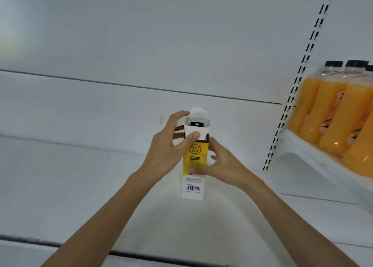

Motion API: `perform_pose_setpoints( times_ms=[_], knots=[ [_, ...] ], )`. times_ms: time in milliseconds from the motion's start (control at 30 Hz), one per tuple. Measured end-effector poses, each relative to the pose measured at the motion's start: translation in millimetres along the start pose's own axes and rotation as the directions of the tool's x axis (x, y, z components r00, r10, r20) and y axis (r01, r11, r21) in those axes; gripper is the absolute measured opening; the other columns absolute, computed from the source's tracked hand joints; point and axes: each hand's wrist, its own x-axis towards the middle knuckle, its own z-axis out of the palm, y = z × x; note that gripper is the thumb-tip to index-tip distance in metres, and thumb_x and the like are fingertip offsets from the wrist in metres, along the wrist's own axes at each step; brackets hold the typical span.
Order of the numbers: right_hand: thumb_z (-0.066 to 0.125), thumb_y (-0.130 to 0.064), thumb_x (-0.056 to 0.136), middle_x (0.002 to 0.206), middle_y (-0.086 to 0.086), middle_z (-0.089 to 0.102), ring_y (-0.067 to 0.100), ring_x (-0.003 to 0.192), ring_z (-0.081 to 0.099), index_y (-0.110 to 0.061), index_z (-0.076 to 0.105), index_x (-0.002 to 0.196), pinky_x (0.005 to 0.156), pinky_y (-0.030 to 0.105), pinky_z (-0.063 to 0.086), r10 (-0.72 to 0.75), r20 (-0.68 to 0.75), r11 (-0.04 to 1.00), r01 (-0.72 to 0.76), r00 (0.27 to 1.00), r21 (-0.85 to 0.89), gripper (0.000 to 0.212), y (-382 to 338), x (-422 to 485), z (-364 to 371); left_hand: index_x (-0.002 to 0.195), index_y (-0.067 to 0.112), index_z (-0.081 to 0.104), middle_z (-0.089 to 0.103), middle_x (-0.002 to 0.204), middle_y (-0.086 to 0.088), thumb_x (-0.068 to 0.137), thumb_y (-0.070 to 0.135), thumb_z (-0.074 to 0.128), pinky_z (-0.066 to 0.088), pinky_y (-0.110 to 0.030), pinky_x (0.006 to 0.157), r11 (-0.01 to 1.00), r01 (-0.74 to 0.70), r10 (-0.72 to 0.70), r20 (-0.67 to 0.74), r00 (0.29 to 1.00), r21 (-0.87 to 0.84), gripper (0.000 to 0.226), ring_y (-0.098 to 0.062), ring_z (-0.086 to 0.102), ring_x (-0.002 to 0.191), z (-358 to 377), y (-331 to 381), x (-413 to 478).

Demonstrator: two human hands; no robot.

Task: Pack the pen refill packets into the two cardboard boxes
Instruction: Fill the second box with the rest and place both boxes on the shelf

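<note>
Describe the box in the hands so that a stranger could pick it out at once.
Start at the white shelving and look left of the orange juice bottles. There the left hand and the right hand grip a slim upright cardboard box. It alone is yellow, with a white barcode label at its lower end and open flaps on top.

Orange juice bottles (pixel 331 109) on shelf (pixel 314 155)

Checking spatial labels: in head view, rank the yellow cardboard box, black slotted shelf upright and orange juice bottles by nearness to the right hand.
1. Yellow cardboard box: held by the right hand.
2. Black slotted shelf upright: to its right.
3. Orange juice bottles: farthest, far right.
</note>
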Motion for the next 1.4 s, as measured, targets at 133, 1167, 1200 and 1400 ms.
perform_pose_setpoints(
  times_ms=[133, 1167, 1200, 1400],
  knots=[
    [0.079, -0.025, 0.070, 0.096, -0.012, 0.067, -0.006, 0.084, 0.061, -0.027, 0.054, 0.102, 0.075, 0.015, 0.050, -0.017, -0.061, 0.992, 0.025, 0.998, 0.122, 0.040, 9, 8, 27, 0.127, 0.048, 0.031, 0.048, 0.119, 0.017, 0.088, 0.036, 0.050, 0.042, -0.003, 0.069, 0.998, 0.045, -0.044, -0.022, 0.999, 0.048, 0.044, 0.006, 0.053, 0.097, -21, -5, -21],
    [0.069, -0.050, 0.075, 0.098, -0.005, 0.057, 0.015, 0.085, 0.055, -0.020, 0.039, 0.126, 0.075, 0.031, 0.045, -0.542, 0.526, 0.763, 0.646, 0.655, -0.018, 0.066, -323, 71, 498, 0.110, 0.022, 0.059, 0.061, 0.106, 0.001, 0.087, 0.032, 0.053, 0.040, -0.028, 0.066, 0.166, 0.706, -0.184, -0.682, 0.708, 0.688, 0.026, -0.018, 0.058, 0.088, -512, -57, -341],
    [0.069, -0.050, 0.075, 0.098, -0.004, 0.057, 0.016, 0.086, 0.057, -0.020, 0.039, 0.126, 0.075, 0.032, 0.046, -0.542, 0.543, 0.759, 0.651, 0.641, -0.011, 0.066, -331, 72, 514, 0.111, 0.023, 0.058, 0.060, 0.107, 0.002, 0.088, 0.033, 0.052, 0.039, -0.027, 0.066, 0.159, 0.722, -0.210, -0.692, 0.691, 0.673, 0.027, -0.015, 0.056, 0.088, -521, -64, -349],
    [0.069, -0.050, 0.075, 0.101, -0.004, 0.063, 0.016, 0.087, 0.060, -0.023, 0.041, 0.122, 0.078, 0.033, 0.048, -0.572, 0.573, 0.730, 0.683, 0.587, 0.029, 0.061, -375, 101, 602, 0.110, 0.022, 0.059, 0.059, 0.107, 0.003, 0.088, 0.033, 0.053, 0.038, -0.027, 0.068, 0.153, 0.782, -0.264, -0.737, 0.622, 0.605, 0.025, -0.013, 0.054, 0.088, -589, -106, -371]
  ],
)
